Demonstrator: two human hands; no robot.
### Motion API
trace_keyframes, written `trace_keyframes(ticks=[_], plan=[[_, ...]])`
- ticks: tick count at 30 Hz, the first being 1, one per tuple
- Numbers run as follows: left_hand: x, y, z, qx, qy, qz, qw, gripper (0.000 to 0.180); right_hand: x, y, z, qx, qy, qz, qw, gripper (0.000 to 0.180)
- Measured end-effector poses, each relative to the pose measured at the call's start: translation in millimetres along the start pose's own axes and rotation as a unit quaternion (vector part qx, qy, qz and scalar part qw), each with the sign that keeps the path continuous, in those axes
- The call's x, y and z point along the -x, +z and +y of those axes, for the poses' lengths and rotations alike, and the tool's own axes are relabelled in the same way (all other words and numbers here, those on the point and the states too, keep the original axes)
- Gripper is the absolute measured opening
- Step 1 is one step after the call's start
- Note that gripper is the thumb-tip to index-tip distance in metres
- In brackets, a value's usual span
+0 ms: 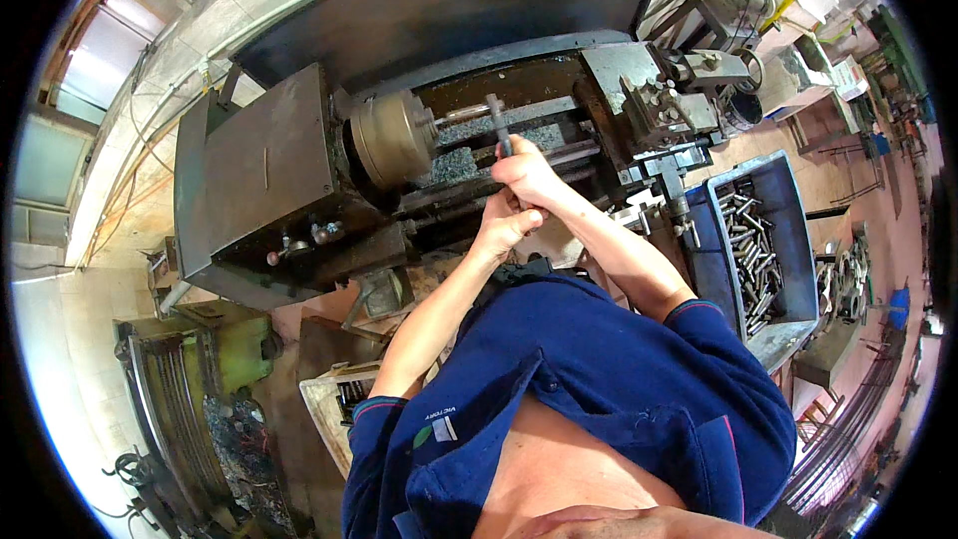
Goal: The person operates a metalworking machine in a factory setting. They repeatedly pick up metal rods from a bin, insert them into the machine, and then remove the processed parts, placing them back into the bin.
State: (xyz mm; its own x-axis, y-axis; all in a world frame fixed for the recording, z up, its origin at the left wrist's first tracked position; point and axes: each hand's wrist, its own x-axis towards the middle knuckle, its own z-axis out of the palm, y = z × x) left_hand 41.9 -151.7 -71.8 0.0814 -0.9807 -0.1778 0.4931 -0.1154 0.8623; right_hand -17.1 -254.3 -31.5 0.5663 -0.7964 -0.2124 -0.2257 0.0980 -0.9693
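While the person leans over the lathe, the right hand is wrapped tight around the lower end of a dark metal handle, which rises from the fist toward a thin shiny rod. That rod sticks out of the round chuck, which sits just to the left of the hand. Directly below the right hand, and touching it or nearly so, the left hand is curled with its fingers drawn together; from this head view I cannot tell whether it grips anything. Beyond the knuckles lies the lathe bed, littered with grey metal shavings. To the right of both hands stands the tool post on its carriage, and farther right again, well apart from the hands, a blue crate holds a heap of short metal parts. Both forearms come up from the lower edge out of the short sleeves of a dark blue shirt. Down to the left of the hands, near the floor, a green machine stands by a pile of swarf.
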Motion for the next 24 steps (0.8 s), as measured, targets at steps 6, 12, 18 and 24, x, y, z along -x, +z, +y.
trace_keyframes(ticks=[6,12,18,24], plan=[[-0.7,-10.6,0.9,0.004,0.039,-0.040,0.998,0.047,-5.4,6.9,6.4,-0.009,-0.015,-0.009,1.000,0.022],[-20.3,-2.1,-13.5,-0.030,0.025,-0.079,0.996,0.065,-0.5,-17.8,16.9,-0.086,-0.009,0.027,0.996,0.016],[-24.2,8.3,-13.3,-0.040,-0.037,-0.100,0.993,0.057,16.9,-31.3,27.1,-0.135,0.007,0.093,0.987,0.013],[-6.7,40.3,-14.8,-0.442,0.106,-0.029,0.890,0.072,79.3,-50.3,43.3,-0.197,-0.100,0.139,0.965,0.038]])
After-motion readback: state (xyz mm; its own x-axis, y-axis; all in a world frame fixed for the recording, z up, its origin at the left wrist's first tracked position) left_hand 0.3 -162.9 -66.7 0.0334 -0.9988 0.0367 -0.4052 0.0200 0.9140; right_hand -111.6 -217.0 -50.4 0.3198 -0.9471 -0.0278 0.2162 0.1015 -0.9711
